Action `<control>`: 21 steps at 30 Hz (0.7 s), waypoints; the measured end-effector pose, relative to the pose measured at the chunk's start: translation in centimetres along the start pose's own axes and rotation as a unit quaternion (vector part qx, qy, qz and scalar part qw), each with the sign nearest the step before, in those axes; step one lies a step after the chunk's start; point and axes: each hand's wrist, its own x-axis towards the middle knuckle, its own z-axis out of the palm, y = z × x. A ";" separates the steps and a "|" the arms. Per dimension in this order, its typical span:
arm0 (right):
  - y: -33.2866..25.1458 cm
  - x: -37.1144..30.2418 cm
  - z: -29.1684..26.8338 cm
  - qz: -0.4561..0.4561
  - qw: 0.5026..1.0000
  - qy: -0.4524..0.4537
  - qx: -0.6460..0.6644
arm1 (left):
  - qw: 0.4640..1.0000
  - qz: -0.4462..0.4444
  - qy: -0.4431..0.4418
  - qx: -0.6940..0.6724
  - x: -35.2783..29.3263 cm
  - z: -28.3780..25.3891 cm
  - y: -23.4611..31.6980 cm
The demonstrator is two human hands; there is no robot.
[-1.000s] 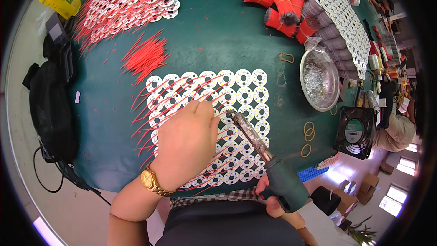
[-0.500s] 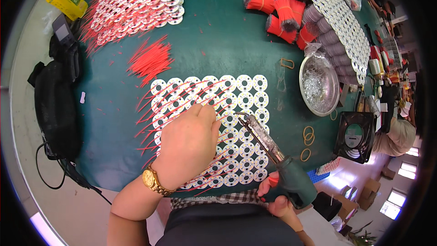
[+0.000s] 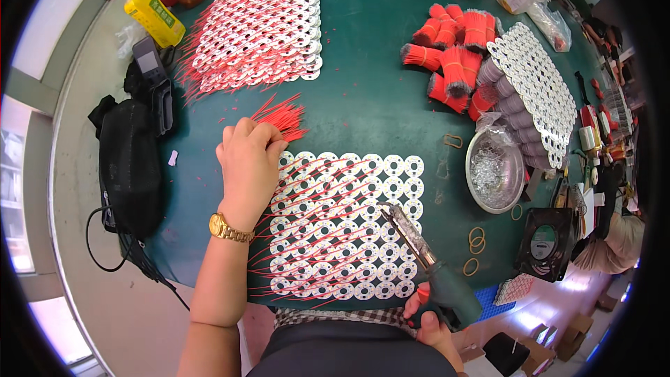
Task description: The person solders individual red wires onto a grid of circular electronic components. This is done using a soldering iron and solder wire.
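Observation:
My left hand [image 3: 249,167], with a gold watch [image 3: 230,228] on the wrist, is at the lower left edge of a loose pile of red wires [image 3: 283,119]. Its fingers are bent and drawn together; the tips are hidden, so what they pinch cannot be made out. My right hand [image 3: 434,324] grips the dark green handle of a soldering gun [image 3: 447,293]. The gun's bent metal tip hovers over a panel of round white LED circuit boards [image 3: 393,187]. Red wires lie slantwise across most of that panel, while its right-hand columns are bare.
At the far left stands a stack of wired boards [image 3: 258,35]. Bundled red wires [image 3: 457,70], a tilted board stack [image 3: 537,91] and a metal bowl [image 3: 494,171] lie to the right. A fan [image 3: 544,243], rubber bands [image 3: 477,240], a black bag [image 3: 130,167] and a yellow bottle [image 3: 155,15] stand around.
My left hand has moved from over the middle of the panel up and left to the loose wire pile. The right hand still holds the soldering gun over the panel. The whole view has shifted.

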 end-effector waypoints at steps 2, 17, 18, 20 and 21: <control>0.4 0.0 0.0 -0.002 1.000 0.002 0.016 | 0.999 -0.024 -0.022 0.017 0.0 0.4 0.4; -0.9 1.0 -0.3 -0.146 0.985 -0.012 -0.089 | 0.987 0.037 0.057 -0.142 -1.3 -1.1 3.3; -1.1 0.9 -0.4 -0.140 0.977 -0.003 -0.158 | 0.981 0.018 -0.014 -0.195 -1.9 -1.5 4.3; 0.2 0.0 -1.7 -0.136 0.973 -0.045 -0.179 | 0.941 -0.053 -0.151 -0.297 -3.1 -2.3 6.3; 0.7 -0.4 -2.1 -0.130 0.967 -0.094 -0.199 | 0.908 -0.108 -0.216 -0.343 -3.6 -2.4 7.1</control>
